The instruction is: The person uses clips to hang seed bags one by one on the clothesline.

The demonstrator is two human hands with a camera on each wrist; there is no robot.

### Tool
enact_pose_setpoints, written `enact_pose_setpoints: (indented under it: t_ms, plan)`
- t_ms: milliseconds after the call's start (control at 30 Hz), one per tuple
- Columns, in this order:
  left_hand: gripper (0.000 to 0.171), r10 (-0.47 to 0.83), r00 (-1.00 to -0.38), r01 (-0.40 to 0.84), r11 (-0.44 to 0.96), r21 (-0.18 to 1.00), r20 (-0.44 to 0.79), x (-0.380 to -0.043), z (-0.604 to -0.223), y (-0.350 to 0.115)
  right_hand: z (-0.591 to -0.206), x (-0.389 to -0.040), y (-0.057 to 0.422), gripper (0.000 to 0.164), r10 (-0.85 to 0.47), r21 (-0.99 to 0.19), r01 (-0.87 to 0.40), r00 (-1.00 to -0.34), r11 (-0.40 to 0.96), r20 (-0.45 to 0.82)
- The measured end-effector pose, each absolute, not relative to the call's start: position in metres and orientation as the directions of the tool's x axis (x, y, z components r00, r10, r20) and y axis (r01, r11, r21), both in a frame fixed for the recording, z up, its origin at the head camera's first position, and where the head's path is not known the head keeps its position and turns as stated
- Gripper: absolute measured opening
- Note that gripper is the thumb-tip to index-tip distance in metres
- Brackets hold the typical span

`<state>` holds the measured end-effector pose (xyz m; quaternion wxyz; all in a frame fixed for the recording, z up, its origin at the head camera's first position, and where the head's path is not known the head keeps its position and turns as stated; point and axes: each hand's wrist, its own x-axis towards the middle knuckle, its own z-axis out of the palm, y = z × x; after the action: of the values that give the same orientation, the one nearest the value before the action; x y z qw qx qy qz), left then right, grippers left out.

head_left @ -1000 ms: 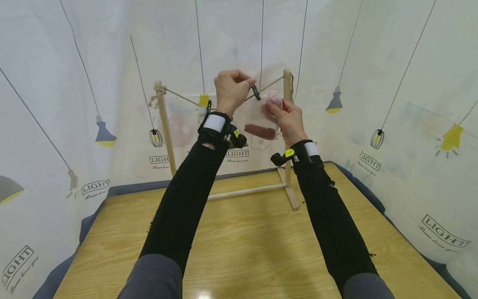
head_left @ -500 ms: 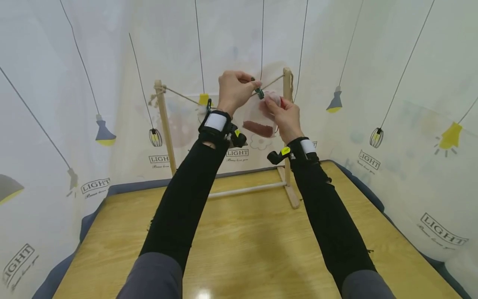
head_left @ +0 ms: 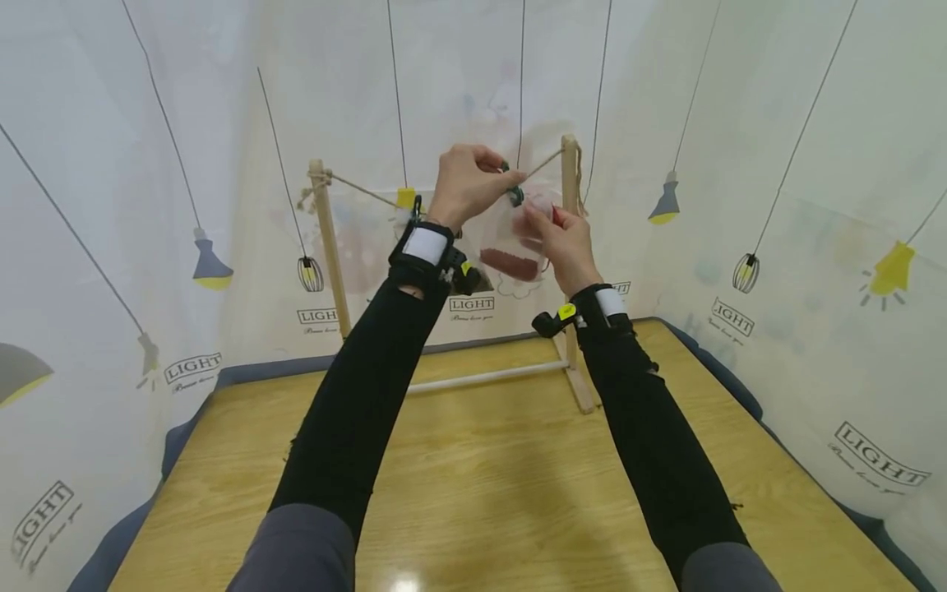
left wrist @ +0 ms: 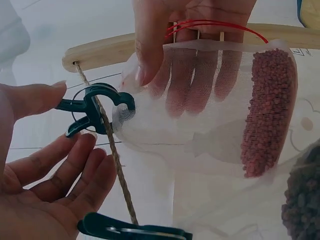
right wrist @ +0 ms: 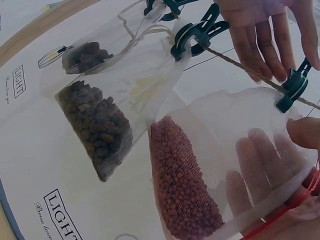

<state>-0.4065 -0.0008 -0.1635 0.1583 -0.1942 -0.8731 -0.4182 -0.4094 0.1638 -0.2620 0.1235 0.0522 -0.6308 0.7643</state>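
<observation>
In the head view, my left hand [head_left: 469, 187] is raised at the rope, with my right hand [head_left: 568, 242] close to its right. The left thumb and fingers pinch the handles of a dark green spring clip [left wrist: 92, 96]. Its jaws stand around the rope [left wrist: 125, 190] and at the gathered corner of a white mesh bag [left wrist: 160, 125]. Reddish granules [right wrist: 182, 175] fill the bag's bottom end, and a red drawstring [left wrist: 220, 22] hangs off its side. My right thumb presses the mesh near that corner, its fingers behind the bag.
Further along the rope, green clips [right wrist: 197, 36] hold mesh bags of dark lumps [right wrist: 97, 122]. The rope hangs between wooden posts [head_left: 570, 177] on a stand with a white crossbar [head_left: 488, 377]. Below lies the wooden table [head_left: 473, 493]; a printed curtain [head_left: 740, 164] surrounds it.
My left hand has moved slightly right and down, bringing the clip from beside the bag onto the rope and the bag's corner. My right hand has shifted slightly left with the bag.
</observation>
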Motion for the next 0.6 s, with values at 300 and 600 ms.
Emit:
enact_pose_setpoints:
  t_ms: [300,600]
  plan:
    - [0.047,0.257,-0.875,0.478,0.592,0.649,0.410,-0.408,-0.168,-0.006,-0.274,-0.408,0.169,0.037,0.099,-0.961,-0.256,-0.964,-0.109,0.245]
    - [0.048,0.281,-0.863,0.500,0.597,0.628,0.419,-0.409,-0.172,-0.016,-0.278,-0.402,0.177,0.035,0.129,-0.966,-0.259,-0.958,-0.013,0.255]
